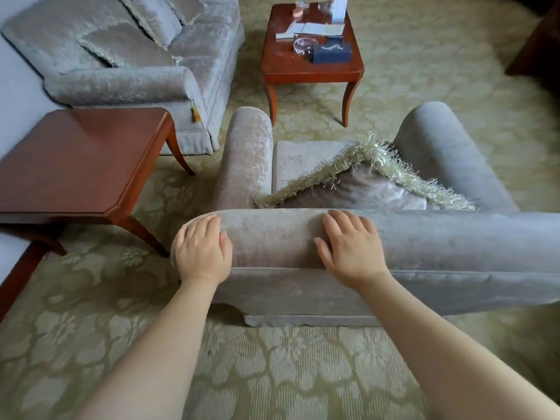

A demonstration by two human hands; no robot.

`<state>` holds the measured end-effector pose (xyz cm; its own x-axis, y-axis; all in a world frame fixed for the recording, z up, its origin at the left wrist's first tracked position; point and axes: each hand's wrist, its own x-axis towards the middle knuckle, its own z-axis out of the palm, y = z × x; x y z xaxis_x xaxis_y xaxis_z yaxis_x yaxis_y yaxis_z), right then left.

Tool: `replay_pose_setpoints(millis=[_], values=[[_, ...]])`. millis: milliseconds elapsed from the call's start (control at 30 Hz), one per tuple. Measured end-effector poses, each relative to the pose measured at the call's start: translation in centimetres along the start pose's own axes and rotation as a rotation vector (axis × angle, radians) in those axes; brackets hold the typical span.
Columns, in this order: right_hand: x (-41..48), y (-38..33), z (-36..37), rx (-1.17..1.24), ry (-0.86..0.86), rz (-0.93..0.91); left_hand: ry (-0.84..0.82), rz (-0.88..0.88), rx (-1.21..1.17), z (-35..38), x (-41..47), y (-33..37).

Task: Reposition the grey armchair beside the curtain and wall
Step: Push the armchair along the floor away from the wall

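Note:
The grey armchair stands right in front of me, seen from behind and above, its rolled backrest top running across the frame. My left hand wraps over the left end of the backrest top. My right hand lies flat on the backrest top near its middle, fingers spread over the front. A fringed cushion leans on the seat between the two armrests. No curtain is in view; a pale wall shows at the far left.
A wooden side table stands close to the left of the armchair. A grey sofa with cushions sits behind it. A wooden coffee table with papers, a glass dish and a tissue box stands ahead. Patterned carpet covers the floor.

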<state>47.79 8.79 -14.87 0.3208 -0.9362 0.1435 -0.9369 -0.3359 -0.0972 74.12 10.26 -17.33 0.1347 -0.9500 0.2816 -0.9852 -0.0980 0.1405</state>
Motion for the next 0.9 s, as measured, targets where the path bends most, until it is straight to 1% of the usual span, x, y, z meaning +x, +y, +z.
replay_pose_setpoints(millis=[100, 167, 200, 267, 333, 367, 400, 433, 500, 533, 600, 667, 733, 767, 800, 867, 900], values=[[-3.0, 9.6, -1.3, -0.082, -0.023, 0.208, -0.024, -0.007, 0.059, 0.0, 0.0, 0.4], [-4.5, 15.1, -2.3, -0.103, -0.054, 0.297, -0.065, -0.023, 0.107, -0.3, 0.1, 0.6], [-5.1, 17.1, -2.7, -0.1, -0.057, 0.314, -0.096, -0.051, 0.136, -0.6, 0.2, 1.0], [-5.9, 19.6, -2.7, -0.063, -0.026, 0.297, -0.146, -0.173, 0.173, -1.1, 0.6, 2.7], [-5.9, 20.5, -2.4, -0.007, 0.016, 0.277, -0.135, -0.353, 0.131, -1.4, 1.1, 6.5], [-5.7, 20.6, -2.3, 0.021, 0.023, 0.272, -0.125, -0.411, 0.097, -1.4, 1.3, 9.1], [-5.5, 20.6, -2.3, 0.039, 0.022, 0.267, -0.119, -0.405, 0.067, -1.1, 1.3, 12.2], [-5.5, 20.8, -2.3, 0.047, 0.014, 0.259, -0.112, -0.35, 0.029, -0.6, 1.2, 15.7], [-5.6, 21.2, -2.3, 0.044, -0.016, 0.245, -0.118, -0.188, -0.066, 0.6, 0.3, 23.6], [-5.7, 21.2, -2.5, 0.042, -0.036, 0.241, -0.147, -0.098, -0.094, 1.2, -0.4, 27.4], [-5.6, 21.3, -2.8, 0.077, -0.065, 0.234, -0.228, 0.054, -0.068, 2.1, -2.2, 33.2], [-5.7, 22.2, -3.2, 0.146, -0.036, 0.179, -0.25, 0.085, -0.013, 2.5, -3.1, 35.5], [-6.2, 25.0, -3.3, 0.139, 0.022, 0.092, -0.239, 0.071, 0.013, 2.6, -3.1, 35.5], [-6.6, 27.1, -3.4, 0.109, 0.05, 0.101, -0.228, 0.075, 0.022, 2.8, -2.9, 35.2], [-7.1, 29.5, -3.7, 0.077, 0.056, 0.155, -0.219, 0.081, 0.026, 3.0, -2.7, 35.0], [-8.5, 33.5, -4.2, 0.025, 0.031, 0.276, -0.231, 0.095, 0.013, 3.2, -2.6, 35.0], [-9.1, 34.9, -4.3, 0.002, 0.025, 0.304, -0.238, 0.101, 0.01, 3.2, -2.7, 35.1]])
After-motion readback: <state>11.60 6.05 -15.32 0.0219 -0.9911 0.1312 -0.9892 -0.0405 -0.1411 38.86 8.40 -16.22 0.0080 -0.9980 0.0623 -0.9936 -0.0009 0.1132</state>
